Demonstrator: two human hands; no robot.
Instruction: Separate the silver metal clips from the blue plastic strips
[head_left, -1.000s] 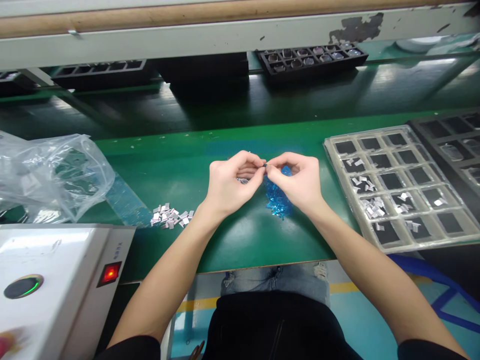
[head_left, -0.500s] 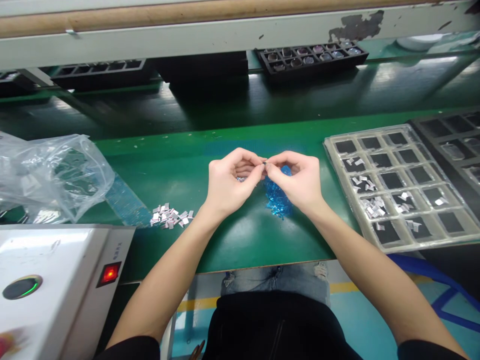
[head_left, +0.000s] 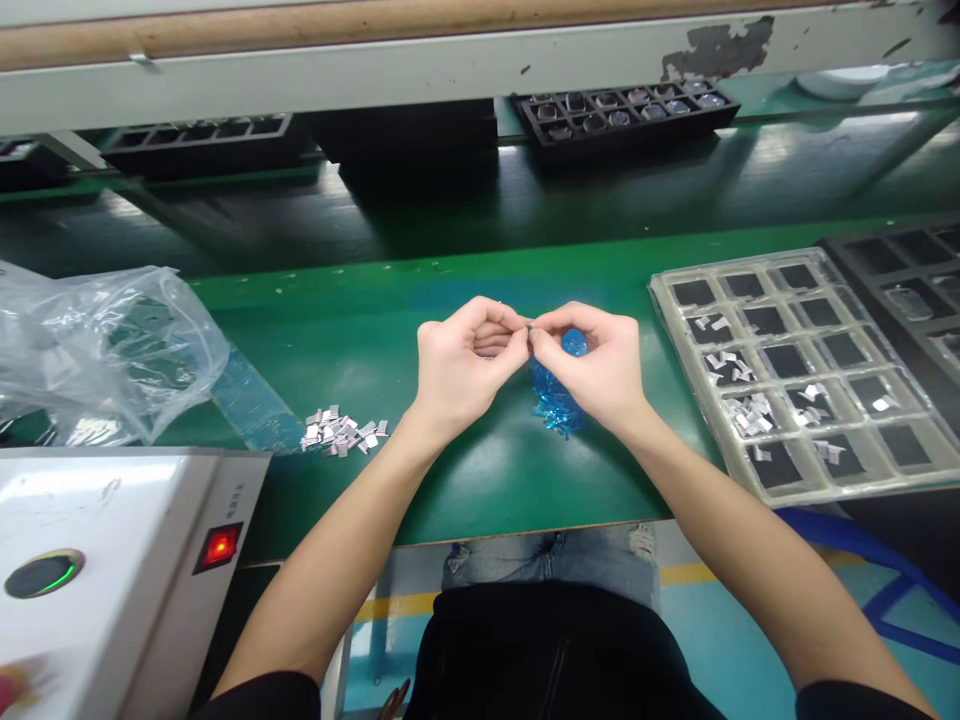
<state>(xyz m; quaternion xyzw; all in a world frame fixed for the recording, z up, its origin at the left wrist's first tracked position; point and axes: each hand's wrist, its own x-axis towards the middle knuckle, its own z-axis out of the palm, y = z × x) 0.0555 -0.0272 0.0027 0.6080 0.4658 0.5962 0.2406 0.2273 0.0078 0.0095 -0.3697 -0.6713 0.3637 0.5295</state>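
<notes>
The left hand [head_left: 463,370] and right hand [head_left: 600,365] pinch one tiny piece [head_left: 529,328], seemingly mid-handling, so moving on calls for steady fingertips.

The left hand [head_left: 469,370] and right hand [head_left: 598,358] are hiding most of a tiny dark piece [head_left: 529,329].
Its form is staying too small to tell between the fingertips, and the right hand is also masking part of a blue heap [head_left: 556,398]. At near left, a red-and-yellow thing [head_left: 21,685] is blurring, while the view's edge is cutting off the white machine [head_left: 135,530] and clear bag [head_left: 120,340]. At right, a dark tray [head_left: 879,279] is running out of view; far left, a beam [head_left: 360,80] is covering a black tray's [head_left: 217,156] back.
</notes>
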